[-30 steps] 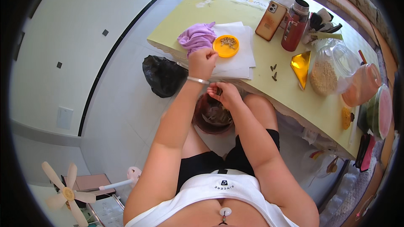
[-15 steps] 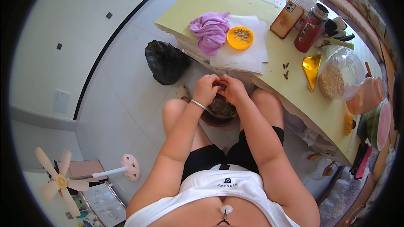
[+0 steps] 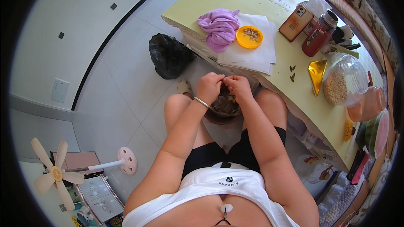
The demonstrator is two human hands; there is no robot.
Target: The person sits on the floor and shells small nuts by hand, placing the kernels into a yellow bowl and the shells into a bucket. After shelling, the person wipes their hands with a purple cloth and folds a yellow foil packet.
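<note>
Over a dark round bin [image 3: 219, 120] between my knees, my left hand [image 3: 209, 88] and my right hand [image 3: 238, 87] meet fingertip to fingertip. Both are closed in a pinch, and whatever they hold is too small or hidden to name. Inside the bin lies brownish litter [image 3: 227, 104], partly covered by my hands. On the table to the right, a round yellow dish [image 3: 243, 43] on white paper sheets [image 3: 267, 59] carries small slender pale-brown pieces [image 3: 251, 33]. Several small dark elongated pieces [image 3: 292, 77] lie loose on the tabletop near the paper.
A purple cloth [image 3: 219, 27] sits beside the dish. Further right on the table [image 3: 277, 82] stand a phone [image 3: 296, 23], a red flask [image 3: 315, 38], a gold foil triangle [image 3: 317, 75] and a clear jar [image 3: 338, 80]. A black plastic bag [image 3: 168, 56] rests on the floor.
My fingers have drawn a little apart from a tighter clasp into two pinches meeting at the tips. The whole view has shifted slightly; the table things look unmoved.
</note>
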